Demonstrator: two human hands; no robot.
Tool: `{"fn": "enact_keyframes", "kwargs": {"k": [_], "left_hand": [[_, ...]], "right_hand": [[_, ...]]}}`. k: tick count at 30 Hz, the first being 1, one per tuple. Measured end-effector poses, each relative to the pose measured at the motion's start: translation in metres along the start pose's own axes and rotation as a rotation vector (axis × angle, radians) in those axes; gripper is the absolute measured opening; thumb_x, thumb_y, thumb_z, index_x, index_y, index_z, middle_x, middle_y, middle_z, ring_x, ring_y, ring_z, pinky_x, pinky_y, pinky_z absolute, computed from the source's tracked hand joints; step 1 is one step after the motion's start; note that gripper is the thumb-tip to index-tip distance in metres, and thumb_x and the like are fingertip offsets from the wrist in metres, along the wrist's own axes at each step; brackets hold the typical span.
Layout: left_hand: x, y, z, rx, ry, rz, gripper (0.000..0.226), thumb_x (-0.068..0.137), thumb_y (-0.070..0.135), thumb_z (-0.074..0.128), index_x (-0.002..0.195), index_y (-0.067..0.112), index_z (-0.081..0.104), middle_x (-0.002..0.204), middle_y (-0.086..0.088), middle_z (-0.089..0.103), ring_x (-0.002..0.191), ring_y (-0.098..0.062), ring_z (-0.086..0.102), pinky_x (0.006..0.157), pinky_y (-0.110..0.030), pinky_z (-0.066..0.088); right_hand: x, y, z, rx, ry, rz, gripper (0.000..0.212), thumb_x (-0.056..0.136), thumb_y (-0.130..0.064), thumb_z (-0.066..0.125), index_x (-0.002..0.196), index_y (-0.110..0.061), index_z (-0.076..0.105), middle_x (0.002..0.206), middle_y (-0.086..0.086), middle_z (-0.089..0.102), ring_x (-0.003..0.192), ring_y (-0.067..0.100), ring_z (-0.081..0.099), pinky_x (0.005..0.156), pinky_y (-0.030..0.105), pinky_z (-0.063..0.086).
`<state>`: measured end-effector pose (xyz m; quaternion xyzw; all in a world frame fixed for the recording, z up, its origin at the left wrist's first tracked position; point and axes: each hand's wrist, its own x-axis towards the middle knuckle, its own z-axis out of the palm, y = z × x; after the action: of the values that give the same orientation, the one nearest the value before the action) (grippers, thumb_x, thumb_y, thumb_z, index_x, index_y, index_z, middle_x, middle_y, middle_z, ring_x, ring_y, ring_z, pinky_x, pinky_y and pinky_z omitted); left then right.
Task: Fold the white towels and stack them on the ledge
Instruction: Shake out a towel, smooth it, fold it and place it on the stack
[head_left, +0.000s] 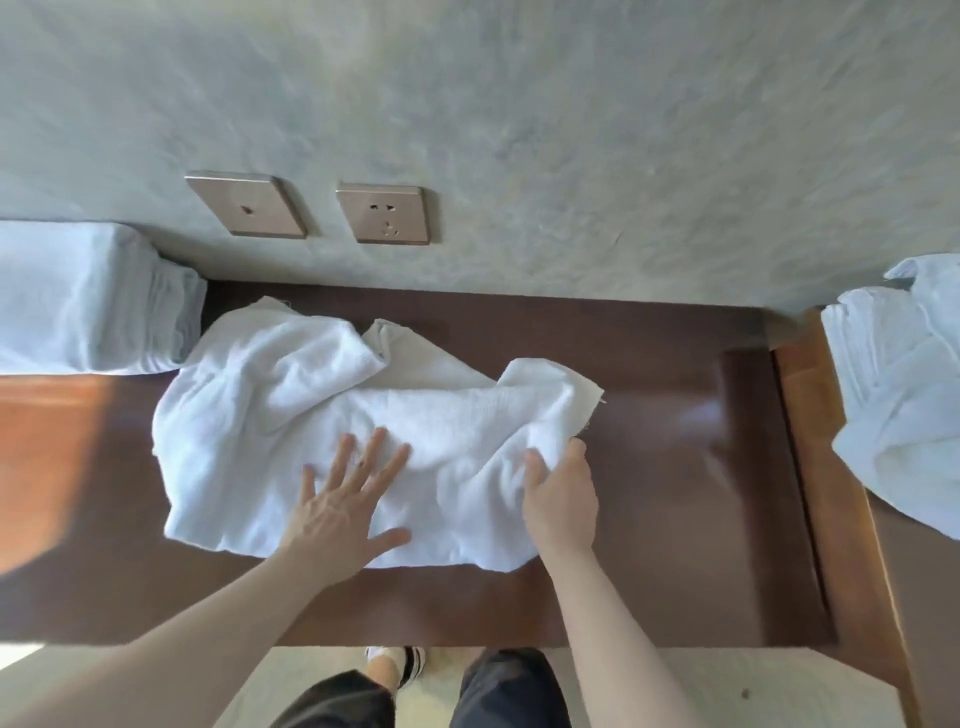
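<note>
Towel rumpled on the brown counter — both hands on it.
Left grip lies spread flat at its 6 o'clock edge; right grip pinches its 4 o'clock corner.

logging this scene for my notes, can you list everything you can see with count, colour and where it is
unfolded towel: 1, white, rumpled on the middle of the ledge
folded towel stack: 1 stack, white, far left of the ledge against the wall
loose towel pile: 1 pile, white, at the right edge, beyond the ledge's end
ledge: 1, dark brown wood, runs along the wall
wall plates: 2, bronze, on the grey wall above the ledge
wall: 1, grey, behind the ledge
shoe: 1, white with black stripes, on the floor below
left hand: 1, flat with spread fingers on the unfolded towel
right hand: 1, grips the unfolded towel's right edge
</note>
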<state>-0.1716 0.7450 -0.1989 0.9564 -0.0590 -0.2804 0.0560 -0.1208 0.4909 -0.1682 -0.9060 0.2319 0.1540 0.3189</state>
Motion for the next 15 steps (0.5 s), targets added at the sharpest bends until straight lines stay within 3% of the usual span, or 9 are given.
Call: {"fn": "enact_keyframes", "kwargs": {"k": [3, 6, 8, 10, 13, 15], "left_hand": [[0.004, 0.011, 0.002, 0.024, 0.014, 0.03, 0.1, 0.086, 0.085, 0.034, 0.146, 0.049, -0.037, 0.156, 0.009, -0.046, 0.151, -0.034, -0.028, 0.124, -0.058, -0.003], [0.008, 0.034, 0.002, 0.053, 0.035, 0.225, 0.089, 0.091, 0.082, 0.03, 0.153, 0.048, -0.025, 0.161, 0.012, -0.037, 0.156, -0.028, -0.016, 0.125, -0.047, 0.0], [0.01, 0.055, 0.002, 0.027, 0.012, 0.394, 0.078, 0.096, 0.076, 0.028, 0.159, 0.047, -0.008, 0.168, 0.012, -0.02, 0.157, -0.021, -0.001, 0.124, -0.042, 0.008], [0.013, 0.075, 0.001, -0.031, 0.008, 0.462, 0.069, 0.1, 0.07, 0.025, 0.16, 0.046, 0.003, 0.17, 0.011, -0.001, 0.154, -0.019, 0.012, 0.122, -0.039, 0.015], [0.029, 0.093, -0.007, -0.09, 0.128, 0.414, 0.062, 0.103, 0.062, 0.027, 0.16, 0.038, 0.021, 0.168, 0.007, 0.018, 0.151, -0.02, 0.023, 0.121, -0.038, 0.023], [0.046, 0.101, -0.013, -0.1, 0.176, 0.368, 0.06, 0.104, 0.056, 0.032, 0.159, 0.034, 0.025, 0.17, 0.003, 0.011, 0.157, -0.021, 0.011, 0.125, -0.041, 0.019]], "right_hand": [[0.018, 0.021, -0.024, -0.114, 0.106, -0.077, 0.034, 0.103, -0.043, 0.045, 0.123, -0.016, 0.045, 0.112, 0.009, 0.061, 0.101, 0.038, 0.061, 0.072, 0.037, 0.037], [0.037, 0.051, -0.062, -0.247, 0.274, -0.055, 0.035, 0.103, -0.043, 0.046, 0.123, -0.016, 0.046, 0.112, 0.011, 0.06, 0.097, 0.04, 0.061, 0.07, 0.04, 0.039], [0.046, 0.065, -0.078, -0.259, 0.372, 0.099, 0.041, 0.099, -0.031, 0.056, 0.133, -0.012, 0.044, 0.122, 0.02, 0.056, 0.105, 0.045, 0.058, 0.08, 0.047, 0.043], [0.048, 0.069, -0.083, -0.386, 0.384, 0.221, 0.068, 0.088, -0.026, 0.066, 0.146, -0.012, 0.034, 0.137, 0.026, 0.045, 0.121, 0.047, 0.045, 0.099, 0.056, 0.037], [0.047, 0.06, -0.074, -0.556, 0.276, 0.028, 0.081, 0.093, -0.041, 0.059, 0.159, -0.021, 0.017, 0.165, 0.015, 0.012, 0.151, 0.04, 0.011, 0.117, 0.062, 0.019], [0.054, 0.053, -0.06, -0.545, 0.188, -0.174, 0.074, 0.1, -0.047, 0.045, 0.161, -0.027, 0.01, 0.17, 0.007, -0.002, 0.155, 0.035, 0.0, 0.121, 0.062, 0.011]]}}
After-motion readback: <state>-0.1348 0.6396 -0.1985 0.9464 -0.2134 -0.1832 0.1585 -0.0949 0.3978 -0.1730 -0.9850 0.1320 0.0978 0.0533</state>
